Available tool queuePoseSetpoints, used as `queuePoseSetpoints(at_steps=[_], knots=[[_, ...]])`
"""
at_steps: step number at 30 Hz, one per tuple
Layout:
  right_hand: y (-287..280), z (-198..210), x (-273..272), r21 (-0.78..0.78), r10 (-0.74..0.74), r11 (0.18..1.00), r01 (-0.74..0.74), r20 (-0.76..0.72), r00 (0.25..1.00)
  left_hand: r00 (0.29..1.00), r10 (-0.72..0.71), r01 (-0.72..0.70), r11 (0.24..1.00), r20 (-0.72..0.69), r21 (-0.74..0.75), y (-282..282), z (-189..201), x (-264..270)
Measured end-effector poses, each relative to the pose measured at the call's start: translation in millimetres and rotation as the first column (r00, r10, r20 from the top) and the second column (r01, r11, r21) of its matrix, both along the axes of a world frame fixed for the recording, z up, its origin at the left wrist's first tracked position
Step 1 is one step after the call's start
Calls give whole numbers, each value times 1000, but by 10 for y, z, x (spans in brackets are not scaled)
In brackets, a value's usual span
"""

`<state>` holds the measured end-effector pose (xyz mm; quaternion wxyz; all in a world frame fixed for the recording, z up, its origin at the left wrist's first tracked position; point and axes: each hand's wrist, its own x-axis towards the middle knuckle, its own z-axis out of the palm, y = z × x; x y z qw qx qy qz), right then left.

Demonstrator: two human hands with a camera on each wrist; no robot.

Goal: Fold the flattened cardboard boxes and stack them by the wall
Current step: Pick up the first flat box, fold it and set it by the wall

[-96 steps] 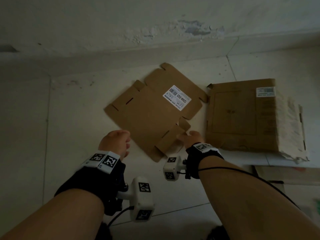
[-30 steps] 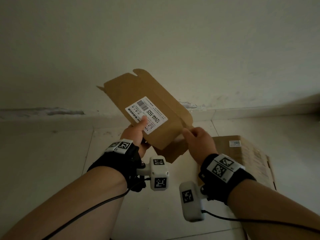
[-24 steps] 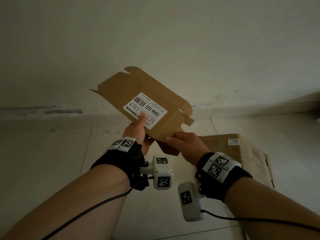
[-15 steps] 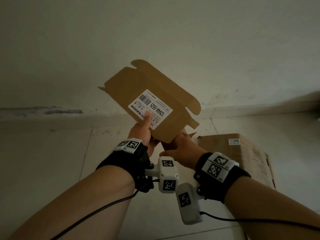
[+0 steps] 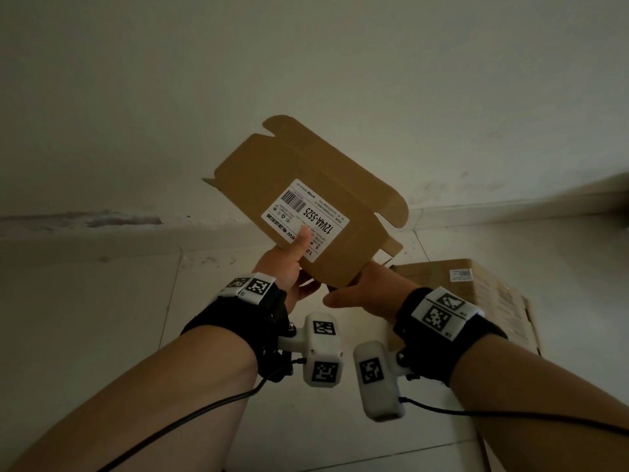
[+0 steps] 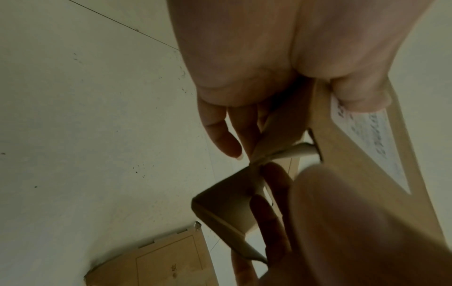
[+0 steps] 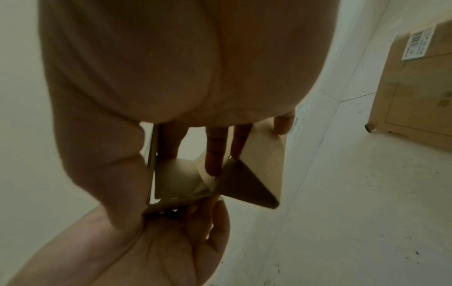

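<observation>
Head view shows the flattened box (image 5: 316, 206) now lifted off the floor (image 5: 102, 318), left hand (image 5: 289, 274) pinching its labelled panel while the right hand (image 5: 367, 294) grips the lower edge, so folding has begun.

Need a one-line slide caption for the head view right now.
Both hands, left hand and right hand, hold the labelled flat cardboard box up before the wall.
</observation>
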<state>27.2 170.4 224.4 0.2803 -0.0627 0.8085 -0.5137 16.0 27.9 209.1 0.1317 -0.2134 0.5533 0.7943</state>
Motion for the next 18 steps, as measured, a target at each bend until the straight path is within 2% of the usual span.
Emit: queuePoseSetpoints(at_steps=[4, 6, 9, 11, 13, 15, 18], knots=[[36, -44, -16, -50, -119, 992, 118, -30, 992, 993, 115, -115, 991, -3, 68, 38, 8, -9], [60, -58, -5, -83, -121, 989, 119, -23, 992, 986, 166, -166, 983, -2, 76, 38, 4, -35], [74, -75, 17, 42, -30, 999, 33, -82, 996, 972, 234, -234, 970, 20, 61, 19, -18, -84], [58, -77, 34, 136, -18, 990, 37, -140, 990, 962, 270, -272, 961, 43, 56, -7, -49, -124], [54, -130, 23, 181, -81, 976, 122, -219, 972, 956, 285, -289, 956, 64, 57, -33, -71, -149], [68, -174, -5, 190, -214, 940, 283, -316, 924, 960, 272, -275, 960, 57, 53, -57, -88, -159], [131, -217, -62, 216, -356, 866, 452, -368, 859, 967, 253, -253, 968, 33, -3, -86, -85, -166]])
